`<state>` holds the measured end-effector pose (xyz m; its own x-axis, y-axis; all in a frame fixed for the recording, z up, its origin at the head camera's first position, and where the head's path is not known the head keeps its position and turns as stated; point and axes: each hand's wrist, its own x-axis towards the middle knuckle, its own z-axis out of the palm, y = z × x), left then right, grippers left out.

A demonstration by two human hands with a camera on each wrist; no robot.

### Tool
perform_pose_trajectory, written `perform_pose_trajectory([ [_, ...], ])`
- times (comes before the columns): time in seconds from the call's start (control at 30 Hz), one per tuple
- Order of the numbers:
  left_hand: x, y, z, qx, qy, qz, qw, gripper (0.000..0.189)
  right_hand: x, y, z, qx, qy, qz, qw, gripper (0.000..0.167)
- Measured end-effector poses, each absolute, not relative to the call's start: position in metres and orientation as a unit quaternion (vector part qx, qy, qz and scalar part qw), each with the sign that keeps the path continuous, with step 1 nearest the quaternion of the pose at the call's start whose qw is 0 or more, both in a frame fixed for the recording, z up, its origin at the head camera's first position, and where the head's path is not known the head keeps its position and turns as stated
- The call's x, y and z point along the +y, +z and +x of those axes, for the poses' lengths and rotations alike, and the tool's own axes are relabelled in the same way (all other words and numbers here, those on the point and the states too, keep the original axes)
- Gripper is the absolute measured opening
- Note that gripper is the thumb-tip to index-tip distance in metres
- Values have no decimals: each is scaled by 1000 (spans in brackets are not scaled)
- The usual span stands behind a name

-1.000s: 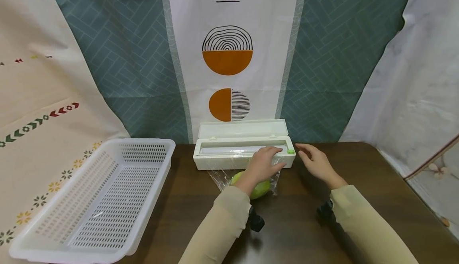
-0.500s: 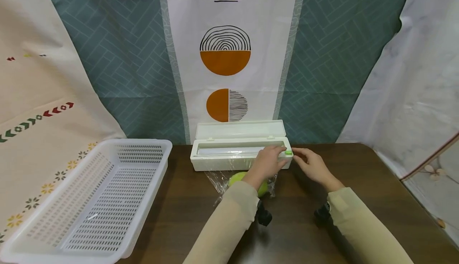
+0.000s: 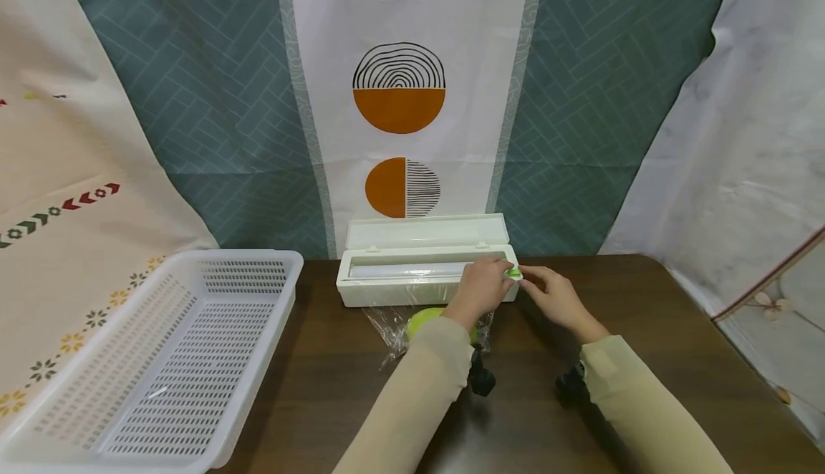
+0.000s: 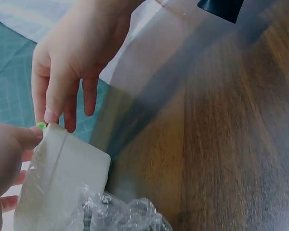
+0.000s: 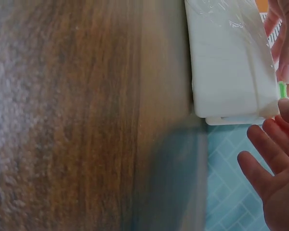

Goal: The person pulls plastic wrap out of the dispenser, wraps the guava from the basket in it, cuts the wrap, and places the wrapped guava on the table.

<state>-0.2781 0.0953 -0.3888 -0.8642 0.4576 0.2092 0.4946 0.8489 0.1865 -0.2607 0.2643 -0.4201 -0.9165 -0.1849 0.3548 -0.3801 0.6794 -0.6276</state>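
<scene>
Dark table [image 3: 335, 388]: white box [image 3: 364, 295] at its far edge, green fruit [image 3: 422, 318] nearer, amid film [image 3: 389, 327]. Your left hand [image 3: 479, 289] pinches the green slider [image 3: 513, 273], your right hand [image 3: 559, 301] the box's right end; cutting seems in hand, calling for a leftward slide.

Home-like, by the patterned cloths [image 3: 580, 102] hanging behind and beside the wooden table [image 3: 634, 291]; exact room unclear.
</scene>
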Motion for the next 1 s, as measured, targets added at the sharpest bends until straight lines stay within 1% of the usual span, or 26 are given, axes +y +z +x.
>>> perform_pose_trajectory([
  [0.23,103,-393,-283,-962,-135,-222,77,27,262,-421,-261,-909,370,145,126,35],
  [0.37,103,-393,-286,-960,-174,-209,71,22,258,-418,-261,-909,378,136,108,41],
  [0.5,98,-390,-290,-954,-217,-199,49,20,253,-417,-263,-911,383,125,90,50],
  [0.63,94,-387,-292,-948,-254,-189,23,20,249,-420,-266,-909,386,128,91,54],
  [0.77,91,-385,-294,-944,-276,-182,12,20,245,-424,-269,-907,387,129,104,51],
  [1.0,89,-385,-296,-939,-293,-181,0,20,241,-424,-272,-914,367,117,129,40],
])
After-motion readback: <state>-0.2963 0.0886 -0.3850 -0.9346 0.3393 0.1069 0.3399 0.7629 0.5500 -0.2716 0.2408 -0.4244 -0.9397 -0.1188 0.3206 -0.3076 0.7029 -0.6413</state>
